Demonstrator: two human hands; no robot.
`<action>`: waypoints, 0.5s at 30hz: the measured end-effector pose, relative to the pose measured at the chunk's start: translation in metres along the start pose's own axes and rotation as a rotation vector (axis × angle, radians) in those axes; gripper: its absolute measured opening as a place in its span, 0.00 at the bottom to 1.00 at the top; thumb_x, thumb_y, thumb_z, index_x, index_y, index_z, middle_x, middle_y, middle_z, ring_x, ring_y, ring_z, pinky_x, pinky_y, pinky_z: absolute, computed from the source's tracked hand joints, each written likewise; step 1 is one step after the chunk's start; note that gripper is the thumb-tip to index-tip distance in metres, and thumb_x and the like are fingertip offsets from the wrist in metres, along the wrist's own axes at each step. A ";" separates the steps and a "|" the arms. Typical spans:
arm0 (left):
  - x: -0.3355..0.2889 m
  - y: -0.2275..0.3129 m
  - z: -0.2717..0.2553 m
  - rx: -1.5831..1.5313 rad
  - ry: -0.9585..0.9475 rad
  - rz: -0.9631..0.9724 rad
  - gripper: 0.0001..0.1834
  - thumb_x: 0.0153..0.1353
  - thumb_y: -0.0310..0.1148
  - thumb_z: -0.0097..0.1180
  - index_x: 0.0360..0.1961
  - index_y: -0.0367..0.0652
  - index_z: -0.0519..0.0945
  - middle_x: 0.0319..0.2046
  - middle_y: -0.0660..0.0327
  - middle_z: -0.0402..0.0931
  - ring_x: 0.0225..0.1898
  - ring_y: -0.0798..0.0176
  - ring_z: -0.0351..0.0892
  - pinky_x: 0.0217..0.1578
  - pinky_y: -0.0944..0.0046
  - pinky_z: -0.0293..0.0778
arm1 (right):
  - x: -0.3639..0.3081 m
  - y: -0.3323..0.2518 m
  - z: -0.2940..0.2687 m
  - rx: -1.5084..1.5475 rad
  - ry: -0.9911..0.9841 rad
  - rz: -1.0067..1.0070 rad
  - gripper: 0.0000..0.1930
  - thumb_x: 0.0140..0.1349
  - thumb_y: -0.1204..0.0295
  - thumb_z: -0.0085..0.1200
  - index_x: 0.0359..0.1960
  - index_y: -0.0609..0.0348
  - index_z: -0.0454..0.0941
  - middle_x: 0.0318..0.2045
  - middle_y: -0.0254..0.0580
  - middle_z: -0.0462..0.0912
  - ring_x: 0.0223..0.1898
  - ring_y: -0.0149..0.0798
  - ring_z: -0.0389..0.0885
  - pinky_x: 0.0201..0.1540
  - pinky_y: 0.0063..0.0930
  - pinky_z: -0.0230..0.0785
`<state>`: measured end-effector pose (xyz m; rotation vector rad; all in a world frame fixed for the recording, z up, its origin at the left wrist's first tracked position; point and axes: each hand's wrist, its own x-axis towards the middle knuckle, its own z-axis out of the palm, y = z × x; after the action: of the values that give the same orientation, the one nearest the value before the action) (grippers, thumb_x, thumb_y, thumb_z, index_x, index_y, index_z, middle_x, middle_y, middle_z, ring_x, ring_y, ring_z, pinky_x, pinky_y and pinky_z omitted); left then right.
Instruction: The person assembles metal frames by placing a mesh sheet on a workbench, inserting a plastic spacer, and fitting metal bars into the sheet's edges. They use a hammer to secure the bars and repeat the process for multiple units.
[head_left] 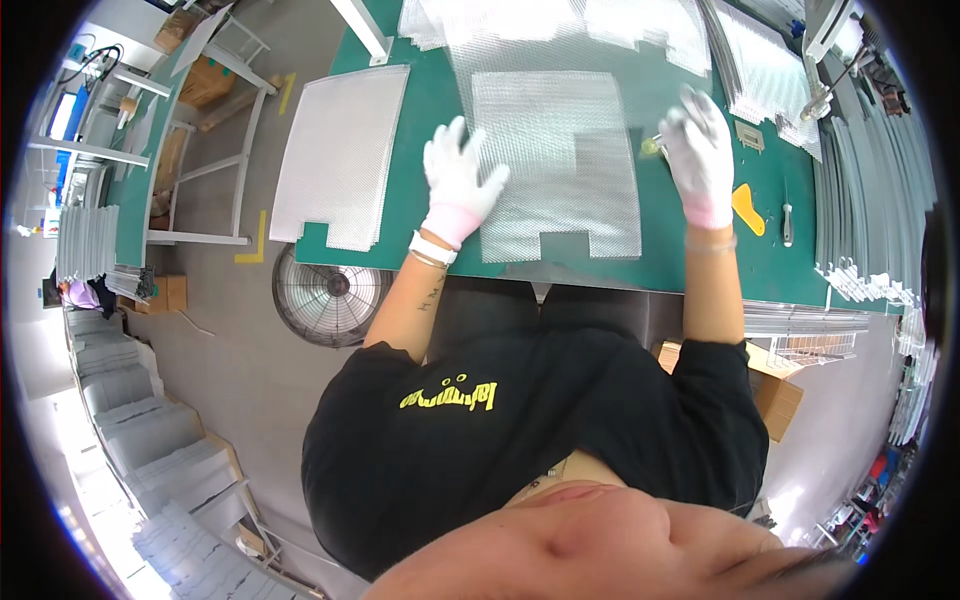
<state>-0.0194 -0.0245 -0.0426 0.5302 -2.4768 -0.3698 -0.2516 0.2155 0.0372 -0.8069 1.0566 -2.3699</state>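
Observation:
A silvery mesh sheet (530, 190) with a rectangular notch in its near edge lies before me on the green table (440, 95). My left hand (462, 185), in a white glove with a pink cuff, rests with fingers spread at the sheet's left edge. Just off the sheet's right side, my gloved right hand (697, 150) is curled, its fingers slightly blurred. A small tool with a yellow-green end (651, 147) sticks out from its left side; the rest of it is hidden by the hand. To the left lies a stack of similar notched mesh sheets (342, 155).
Right of my right hand lie a yellow scraper (747, 209), a screwdriver (788, 225) and a small pale rectangular piece (749, 137). More mesh sheets (765, 70) are piled at the far right. A floor fan (335, 287) stands below the table's left corner.

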 end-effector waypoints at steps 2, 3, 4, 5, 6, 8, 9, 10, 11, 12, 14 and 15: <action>0.002 -0.002 -0.014 -0.411 0.038 -0.066 0.35 0.66 0.49 0.56 0.67 0.38 0.68 0.66 0.41 0.65 0.67 0.39 0.65 0.68 0.42 0.58 | -0.030 -0.005 -0.010 -0.014 -0.009 0.018 0.24 0.65 0.77 0.58 0.62 0.67 0.70 0.50 0.44 0.81 0.47 0.37 0.78 0.56 0.34 0.71; -0.001 0.005 -0.025 -1.162 -0.051 -0.354 0.33 0.69 0.45 0.53 0.68 0.36 0.65 0.65 0.42 0.67 0.65 0.42 0.69 0.66 0.45 0.62 | -0.045 -0.003 -0.023 -0.036 -0.065 0.041 0.24 0.65 0.78 0.57 0.63 0.65 0.69 0.53 0.45 0.80 0.49 0.37 0.78 0.56 0.34 0.71; -0.004 0.021 -0.048 -1.897 -0.145 -0.662 0.32 0.72 0.42 0.51 0.69 0.34 0.63 0.65 0.42 0.69 0.63 0.45 0.72 0.64 0.48 0.66 | -0.059 -0.002 -0.031 -0.048 -0.121 0.067 0.25 0.65 0.79 0.56 0.65 0.63 0.68 0.55 0.46 0.79 0.50 0.36 0.78 0.56 0.34 0.71; -0.006 0.024 -0.064 -2.167 -0.332 -0.536 0.30 0.73 0.36 0.52 0.70 0.33 0.60 0.64 0.44 0.69 0.63 0.53 0.72 0.64 0.52 0.68 | -0.071 -0.005 -0.027 -0.224 -0.097 0.097 0.24 0.65 0.80 0.56 0.64 0.64 0.70 0.53 0.43 0.80 0.49 0.35 0.78 0.56 0.31 0.70; -0.009 0.036 -0.075 -1.889 -0.289 -0.534 0.31 0.71 0.34 0.53 0.70 0.32 0.60 0.64 0.43 0.69 0.64 0.52 0.71 0.65 0.52 0.66 | -0.082 -0.005 -0.021 -0.397 -0.075 0.125 0.23 0.65 0.81 0.55 0.62 0.64 0.73 0.51 0.41 0.81 0.49 0.34 0.78 0.55 0.29 0.70; -0.014 0.057 -0.082 -1.342 -0.211 -0.501 0.32 0.69 0.31 0.56 0.70 0.32 0.60 0.64 0.41 0.68 0.66 0.49 0.69 0.68 0.52 0.64 | -0.088 -0.005 -0.004 -0.525 0.020 0.159 0.21 0.66 0.78 0.56 0.62 0.65 0.75 0.51 0.40 0.81 0.51 0.29 0.78 0.58 0.26 0.69; -0.013 0.061 -0.077 -1.047 -0.133 -0.407 0.29 0.67 0.29 0.59 0.65 0.32 0.66 0.64 0.44 0.69 0.66 0.52 0.69 0.67 0.53 0.64 | -0.087 -0.005 0.002 -0.590 0.037 0.154 0.21 0.66 0.79 0.55 0.62 0.65 0.75 0.53 0.40 0.81 0.52 0.30 0.78 0.59 0.26 0.69; -0.012 0.054 -0.067 -0.969 -0.080 -0.379 0.30 0.66 0.29 0.60 0.66 0.33 0.65 0.61 0.47 0.70 0.64 0.55 0.70 0.67 0.54 0.64 | -0.086 -0.004 0.006 -0.653 0.054 0.146 0.21 0.66 0.79 0.55 0.62 0.65 0.75 0.54 0.40 0.81 0.53 0.30 0.78 0.60 0.26 0.69; -0.013 0.042 -0.050 -0.887 -0.026 -0.352 0.31 0.65 0.29 0.61 0.67 0.33 0.65 0.58 0.50 0.72 0.61 0.57 0.71 0.67 0.56 0.64 | -0.081 -0.001 0.006 -0.654 0.015 0.172 0.21 0.66 0.78 0.55 0.61 0.65 0.75 0.57 0.40 0.81 0.54 0.31 0.78 0.62 0.28 0.68; -0.010 0.034 -0.038 -0.809 0.021 -0.319 0.33 0.64 0.28 0.62 0.68 0.34 0.64 0.54 0.53 0.74 0.59 0.60 0.72 0.66 0.57 0.64 | -0.077 0.005 0.002 -0.677 -0.006 0.178 0.21 0.66 0.78 0.55 0.61 0.65 0.75 0.56 0.40 0.81 0.54 0.31 0.78 0.62 0.28 0.68; 0.000 0.022 -0.032 -0.898 -0.042 -0.373 0.24 0.65 0.28 0.61 0.60 0.34 0.70 0.66 0.47 0.65 0.69 0.55 0.63 0.70 0.57 0.57 | -0.071 0.025 -0.009 -0.722 -0.050 0.184 0.20 0.66 0.78 0.55 0.61 0.64 0.76 0.56 0.40 0.81 0.54 0.32 0.78 0.61 0.28 0.68; 0.001 0.013 -0.026 -0.937 -0.063 -0.392 0.22 0.65 0.28 0.61 0.58 0.35 0.72 0.69 0.45 0.61 0.71 0.54 0.60 0.71 0.57 0.55 | -0.068 0.033 -0.012 -0.781 -0.064 0.140 0.20 0.66 0.78 0.54 0.60 0.64 0.76 0.55 0.39 0.82 0.53 0.32 0.78 0.61 0.28 0.68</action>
<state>-0.0093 -0.0170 -0.0167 0.5736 -1.9217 -1.5955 -0.2048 0.2411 -0.0173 -0.9990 1.9716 -1.7716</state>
